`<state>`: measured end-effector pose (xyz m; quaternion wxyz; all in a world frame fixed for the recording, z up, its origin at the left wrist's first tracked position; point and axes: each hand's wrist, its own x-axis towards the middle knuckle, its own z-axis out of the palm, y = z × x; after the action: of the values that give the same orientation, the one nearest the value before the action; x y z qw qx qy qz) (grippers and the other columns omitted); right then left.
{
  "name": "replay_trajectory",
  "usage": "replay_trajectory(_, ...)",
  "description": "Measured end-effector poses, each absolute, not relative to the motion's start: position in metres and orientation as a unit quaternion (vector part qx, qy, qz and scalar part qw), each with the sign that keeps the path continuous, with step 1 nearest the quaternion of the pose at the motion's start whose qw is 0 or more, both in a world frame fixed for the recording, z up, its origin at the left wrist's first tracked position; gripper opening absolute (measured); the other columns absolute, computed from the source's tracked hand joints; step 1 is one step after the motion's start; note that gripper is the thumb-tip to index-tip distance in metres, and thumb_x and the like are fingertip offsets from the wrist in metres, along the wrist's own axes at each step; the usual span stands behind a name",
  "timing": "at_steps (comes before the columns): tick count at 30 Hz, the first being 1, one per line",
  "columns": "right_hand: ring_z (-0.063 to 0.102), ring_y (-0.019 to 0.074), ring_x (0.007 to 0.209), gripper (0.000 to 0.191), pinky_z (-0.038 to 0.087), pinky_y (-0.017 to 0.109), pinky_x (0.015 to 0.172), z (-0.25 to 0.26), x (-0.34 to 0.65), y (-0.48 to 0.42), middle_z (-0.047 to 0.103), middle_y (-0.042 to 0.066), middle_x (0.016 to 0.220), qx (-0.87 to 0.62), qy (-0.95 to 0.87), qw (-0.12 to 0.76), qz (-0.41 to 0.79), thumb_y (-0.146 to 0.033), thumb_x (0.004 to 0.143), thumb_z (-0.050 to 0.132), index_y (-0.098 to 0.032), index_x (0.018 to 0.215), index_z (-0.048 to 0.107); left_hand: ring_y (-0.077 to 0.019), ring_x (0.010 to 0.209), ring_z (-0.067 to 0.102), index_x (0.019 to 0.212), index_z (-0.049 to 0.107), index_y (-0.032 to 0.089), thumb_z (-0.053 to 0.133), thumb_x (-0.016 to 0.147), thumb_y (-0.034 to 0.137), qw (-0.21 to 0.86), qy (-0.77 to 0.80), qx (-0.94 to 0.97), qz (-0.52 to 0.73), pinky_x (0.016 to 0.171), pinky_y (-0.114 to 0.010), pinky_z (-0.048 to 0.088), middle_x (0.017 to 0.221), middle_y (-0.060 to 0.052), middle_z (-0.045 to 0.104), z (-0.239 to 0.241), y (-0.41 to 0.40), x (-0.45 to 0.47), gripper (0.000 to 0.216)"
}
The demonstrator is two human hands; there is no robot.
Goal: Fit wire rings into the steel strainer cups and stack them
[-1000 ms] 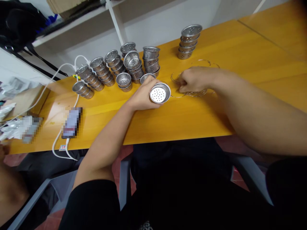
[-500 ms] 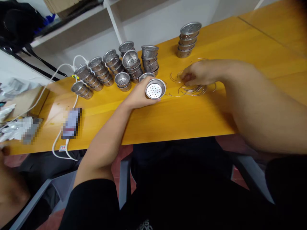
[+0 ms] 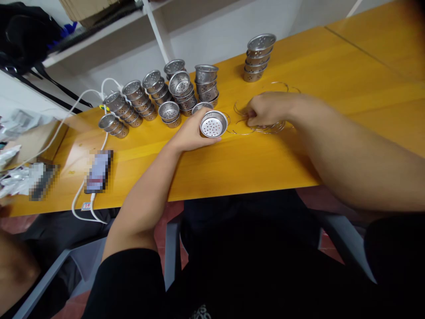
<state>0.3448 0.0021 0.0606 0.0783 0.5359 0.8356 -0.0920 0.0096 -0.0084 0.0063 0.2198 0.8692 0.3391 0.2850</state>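
Observation:
A perforated metal strainer cup point(image 3: 214, 126) is held in my left hand point(image 3: 194, 133), its open top facing me and the holes in its bottom showing. Over a loose pile of thin wire rings point(image 3: 270, 129) is my right hand point(image 3: 265, 108), with its fingers pressed together at the left part of the pile. What those fingers pinch, if anything, is too small to make out. Just behind my left hand stands another strainer cup point(image 3: 202, 107), partly hidden by it.
Several stacks of perforated cups point(image 3: 179, 84) line the back of the table. A separate stack point(image 3: 257, 60) stands farther right. A phone point(image 3: 98, 170) with a white cable point(image 3: 77, 195) lies at the left. Another person's arm point(image 3: 16, 270) shows at lower left.
My right hand has shifted slightly left and down over the wire rings, and its fingers have drawn together. My left hand keeps hold of the strainer cup almost unmoved.

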Motion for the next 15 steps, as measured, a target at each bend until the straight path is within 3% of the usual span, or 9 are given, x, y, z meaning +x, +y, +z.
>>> replay_trajectory(4,0.077,0.0293,0.099,0.013,0.047,0.041,0.082,0.069,0.33,-0.007,0.089,0.02,0.118,0.54,0.826,0.139,-0.077,-0.023,0.12,0.082,-0.013,0.122,0.09,-0.0443,0.151,0.085,0.16,0.071,0.028,0.114,0.085,0.06,0.22,0.335,0.868,0.291,0.136,-0.062,0.068,0.162,-0.015,0.085,0.006,-0.007,0.009,0.092)
replay_trajectory(8,0.075,0.0263,0.096,0.011,0.047,0.04,0.082,0.073,0.328,-0.012,0.09,0.017,0.116,0.534,0.829,0.144,-0.076,-0.018,0.121,0.08,-0.013,0.119,0.09,-0.0442,0.151,0.085,0.159,0.071,0.027,0.113,0.085,0.06,0.222,0.331,0.869,0.292,0.136,-0.063,0.069,0.162,-0.016,0.085,0.007,-0.007,0.009,0.091)
replay_trajectory(11,0.075,0.0249,0.097,0.01,0.048,0.04,0.085,0.077,0.336,-0.011,0.091,0.016,0.115,0.558,0.821,0.082,-0.084,-0.016,0.121,0.084,-0.012,0.121,0.092,-0.0456,0.152,0.085,0.161,0.071,0.028,0.114,0.085,0.063,0.217,0.338,0.87,0.287,0.138,-0.066,0.068,0.162,-0.016,0.084,0.007,-0.007,0.008,0.094)
replay_trajectory(15,0.081,0.0338,0.134,0.043,0.054,0.042,0.102,0.087,0.356,-0.005,0.085,0.029,0.158,0.636,0.768,-0.049,-0.048,-0.024,0.128,0.083,-0.004,0.166,0.085,-0.0467,0.154,0.085,0.162,0.072,0.028,0.114,0.086,0.067,0.21,0.341,0.871,0.283,0.141,-0.068,0.066,0.161,-0.016,0.084,0.006,-0.006,0.007,0.096)
